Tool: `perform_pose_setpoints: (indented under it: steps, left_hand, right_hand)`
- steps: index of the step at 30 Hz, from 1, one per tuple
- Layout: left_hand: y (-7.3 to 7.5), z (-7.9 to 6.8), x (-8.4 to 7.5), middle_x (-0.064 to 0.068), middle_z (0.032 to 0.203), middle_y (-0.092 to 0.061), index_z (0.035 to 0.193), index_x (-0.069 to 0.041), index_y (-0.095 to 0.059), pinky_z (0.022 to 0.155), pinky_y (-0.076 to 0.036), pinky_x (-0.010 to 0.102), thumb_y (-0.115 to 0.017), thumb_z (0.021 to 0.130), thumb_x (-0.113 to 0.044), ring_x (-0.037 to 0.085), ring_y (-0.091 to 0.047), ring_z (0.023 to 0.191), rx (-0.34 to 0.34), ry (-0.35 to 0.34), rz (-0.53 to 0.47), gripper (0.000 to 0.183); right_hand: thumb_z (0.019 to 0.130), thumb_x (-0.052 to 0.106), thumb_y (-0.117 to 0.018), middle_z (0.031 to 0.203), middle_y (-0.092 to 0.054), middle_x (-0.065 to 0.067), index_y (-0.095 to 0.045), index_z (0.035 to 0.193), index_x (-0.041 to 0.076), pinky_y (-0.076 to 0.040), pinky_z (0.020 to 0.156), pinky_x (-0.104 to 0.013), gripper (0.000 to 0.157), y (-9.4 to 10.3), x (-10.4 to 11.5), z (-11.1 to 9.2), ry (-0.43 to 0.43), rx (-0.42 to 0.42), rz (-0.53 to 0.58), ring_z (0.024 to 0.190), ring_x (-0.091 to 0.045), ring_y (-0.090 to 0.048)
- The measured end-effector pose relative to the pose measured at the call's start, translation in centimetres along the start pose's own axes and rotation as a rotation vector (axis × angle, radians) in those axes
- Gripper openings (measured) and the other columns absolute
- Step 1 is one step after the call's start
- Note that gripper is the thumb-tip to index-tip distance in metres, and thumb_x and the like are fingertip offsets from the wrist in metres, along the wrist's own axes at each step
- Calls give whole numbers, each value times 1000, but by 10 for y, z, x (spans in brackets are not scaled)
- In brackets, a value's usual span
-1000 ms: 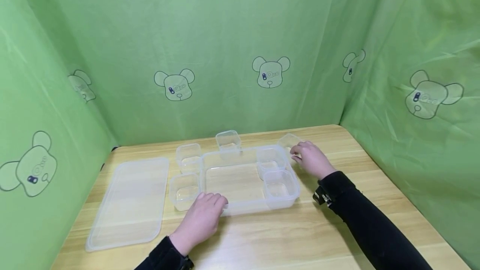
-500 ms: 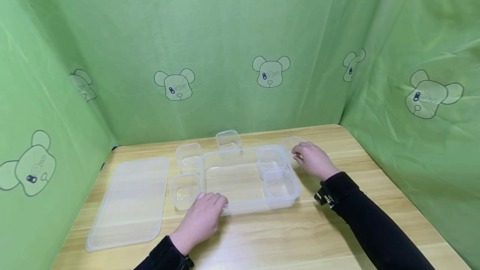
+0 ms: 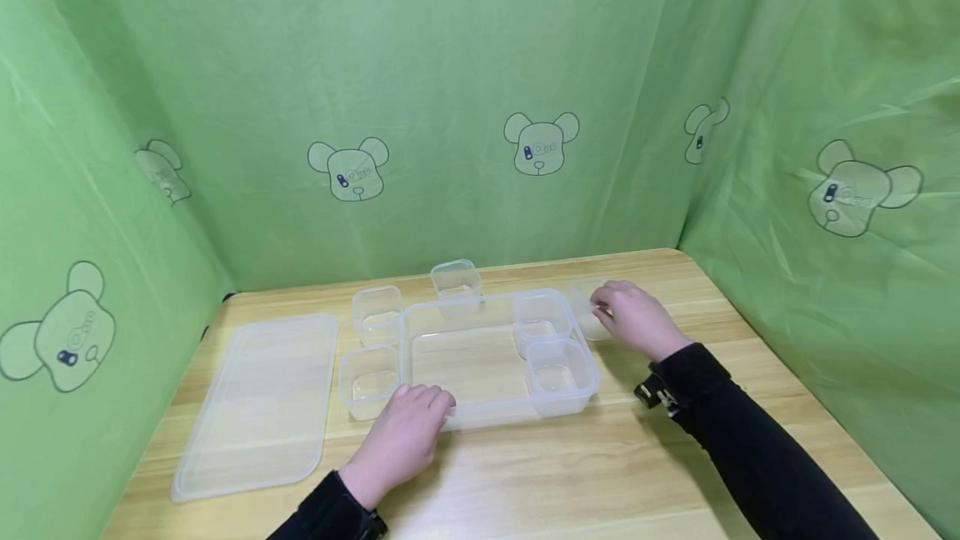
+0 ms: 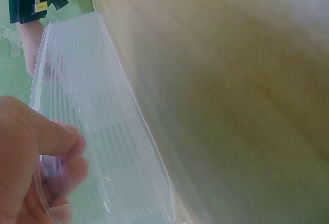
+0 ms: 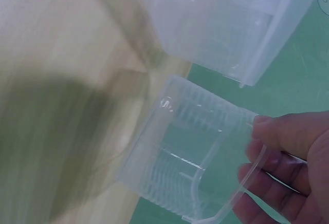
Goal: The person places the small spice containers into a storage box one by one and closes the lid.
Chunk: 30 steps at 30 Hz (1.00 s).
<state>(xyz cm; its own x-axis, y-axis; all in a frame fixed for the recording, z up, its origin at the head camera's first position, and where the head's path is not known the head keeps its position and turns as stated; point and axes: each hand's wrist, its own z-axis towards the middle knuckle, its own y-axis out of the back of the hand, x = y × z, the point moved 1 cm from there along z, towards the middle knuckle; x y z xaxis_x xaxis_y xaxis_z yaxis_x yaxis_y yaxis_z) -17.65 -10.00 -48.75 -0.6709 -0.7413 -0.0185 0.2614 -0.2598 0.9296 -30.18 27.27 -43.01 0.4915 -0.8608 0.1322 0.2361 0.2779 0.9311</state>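
My left hand (image 3: pixel 401 444) pinches the near rim of a large clear plastic container (image 3: pixel 487 415); in the left wrist view the thumb lies outside its wall (image 4: pixel 103 100) and fingers show through the plastic. On the container's right side, my right hand (image 3: pixel 636 319) grips the rim of a small clear square cup (image 5: pixel 180 142), partly hidden behind the fingers in the head view. The right wrist view shows this cup apart from the container (image 5: pixel 221 23). Inside the container, two similar cups (image 3: pixel 542 327) stand one behind the other at the right end.
Two small cups (image 3: pixel 377 315) stand left of the container, and another (image 3: pixel 456 277) behind it. A flat translucent lid (image 3: pixel 258 407) lies at the left of the wooden table (image 3: pixel 570 482). Green curtains (image 3: pixel 450 65) enclose the back and sides.
My right hand has shifted slightly right with the small cup, which has moved right and a little nearer and looks less tilted. My left hand has stayed on the container's rim.
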Motion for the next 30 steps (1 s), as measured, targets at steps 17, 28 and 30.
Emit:
perform_pose_setpoints:
  steps: [17, 28, 30]
  left_hand:
    - [1, 0, -1, -4, 92, -64, 104, -13, -62, 70, -40, 25, -66, 92, -13, 14, -60, 84, -38, -18, 7, 12]
    - [0, 0, -1, -5, 94, -64, 105, -13, -63, 71, -40, 25, -66, 91, -12, 14, -60, 85, -16, -11, -1, 15]
    - [0, 0, -1, -5, 93, -64, 105, -13, -63, 71, -40, 25, -67, 90, -12, 14, -60, 85, -26, -16, 0, 15]
  right_hand:
    - [87, 3, -72, 85, -65, -9, -71, 93, 0, -54, 72, -45, 6, 42, 28, 4, 68, -59, -68, 79, -28, -62]
    - [83, -3, -73, 83, -64, -10, -70, 88, 0, -54, 69, -43, 6, 57, 48, 11, 148, -150, -118, 78, -28, -62]
    - [82, -3, -73, 82, -65, -10, -70, 88, 0, -54, 71, -44, 7, 59, 51, 12, 155, -161, -120, 79, -29, -62]
